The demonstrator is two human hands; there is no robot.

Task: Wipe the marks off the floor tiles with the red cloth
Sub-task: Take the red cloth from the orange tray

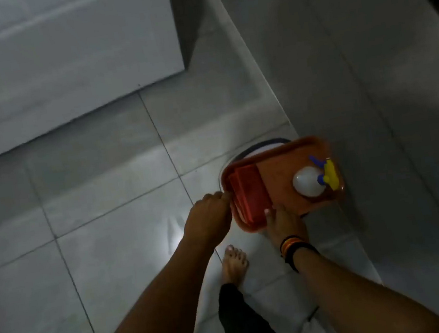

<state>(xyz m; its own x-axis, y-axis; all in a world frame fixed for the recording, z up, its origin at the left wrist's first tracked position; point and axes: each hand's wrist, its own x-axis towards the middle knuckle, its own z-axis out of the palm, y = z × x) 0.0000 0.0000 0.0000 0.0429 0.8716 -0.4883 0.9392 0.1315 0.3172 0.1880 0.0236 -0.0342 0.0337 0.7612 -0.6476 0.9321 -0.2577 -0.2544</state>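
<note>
Red cloth (248, 196) | folded flat rectangle | left end of tray (275, 175)

No readable text, labels, brands or numbers anywhere, frame dim and blurred

Red cloth (247, 197), folded into a flat rectangle, lying at the left end of an orange-brown tray (275, 174), its long sides parallel to the tray's left edge. Floor tiles (110, 197): pale grey, glossy squares divided by thin dark grout lines; any marks on them are too faint to distinguish.
</note>
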